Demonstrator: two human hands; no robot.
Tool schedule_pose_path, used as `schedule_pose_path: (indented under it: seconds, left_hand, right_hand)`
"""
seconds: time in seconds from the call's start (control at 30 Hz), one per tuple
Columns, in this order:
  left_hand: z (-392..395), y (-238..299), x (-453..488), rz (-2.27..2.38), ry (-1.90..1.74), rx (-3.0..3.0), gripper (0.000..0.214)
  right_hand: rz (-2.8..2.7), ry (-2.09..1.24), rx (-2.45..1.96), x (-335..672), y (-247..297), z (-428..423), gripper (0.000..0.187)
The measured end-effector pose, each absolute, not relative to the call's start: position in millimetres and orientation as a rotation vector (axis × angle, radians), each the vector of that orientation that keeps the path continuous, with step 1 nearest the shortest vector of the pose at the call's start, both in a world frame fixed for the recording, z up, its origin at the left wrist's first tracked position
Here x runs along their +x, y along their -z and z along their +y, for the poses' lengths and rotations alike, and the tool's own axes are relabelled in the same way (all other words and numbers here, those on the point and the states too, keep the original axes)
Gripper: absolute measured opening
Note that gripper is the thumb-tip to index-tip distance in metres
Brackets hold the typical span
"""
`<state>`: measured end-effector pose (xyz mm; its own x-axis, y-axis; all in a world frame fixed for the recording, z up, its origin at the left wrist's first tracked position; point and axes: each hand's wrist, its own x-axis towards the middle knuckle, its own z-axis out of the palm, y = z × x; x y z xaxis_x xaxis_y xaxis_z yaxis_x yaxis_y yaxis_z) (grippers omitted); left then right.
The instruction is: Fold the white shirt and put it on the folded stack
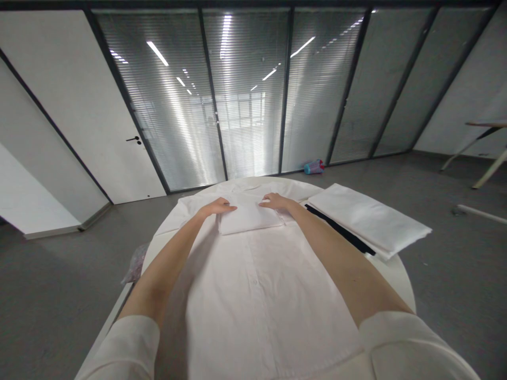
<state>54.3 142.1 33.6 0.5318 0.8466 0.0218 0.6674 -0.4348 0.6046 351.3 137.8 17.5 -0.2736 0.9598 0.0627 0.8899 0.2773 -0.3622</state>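
A white button-front shirt (257,295) lies spread flat along the round white table (400,274), its button placket running toward me. At its far end sits a folded white part of the cloth (249,217). My left hand (216,207) rests flat on the left edge of that folded part, fingers stretched out and pointing right. My right hand (276,201) lies flat on its right edge, fingers pointing left. Both hands press on the fabric and neither grips it.
A stack of folded white cloth (366,215) lies on the table's right side, with a black strip (340,229) showing under it. Beyond are glass partitions with blinds, a white door (119,132), a small coloured object on the grey floor (313,167), and a table's legs (485,158) at right.
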Motion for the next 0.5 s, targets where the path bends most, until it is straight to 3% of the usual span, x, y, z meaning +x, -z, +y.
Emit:
schedule_pose_path:
  seconds: [0.13,0.3,0.4,0.5]
  left_hand:
    - [136.5,-64.8,50.5,1.204,-0.497,2.224,0.035]
    - [108.5,-95.6,46.0,1.188,-0.965,2.612,0.02]
    - [81.5,-74.9,45.3,1.244,-0.995,2.968,0.021]
    - [60.3,-34.7,46.4,1.164,-0.715,3.238,0.032]
  right_hand:
    - [-2.251,-0.314,-1.57,351.5,-46.9,130.0,0.032]
    - [-2.186,-0.128,-1.315,357.3,-93.0,103.5,0.024]
    - [-2.267,0.136,-1.2,358.3,-85.6,72.0,0.021]
    - [-2.491,0.296,-1.263,354.7,-50.5,37.4,0.036]
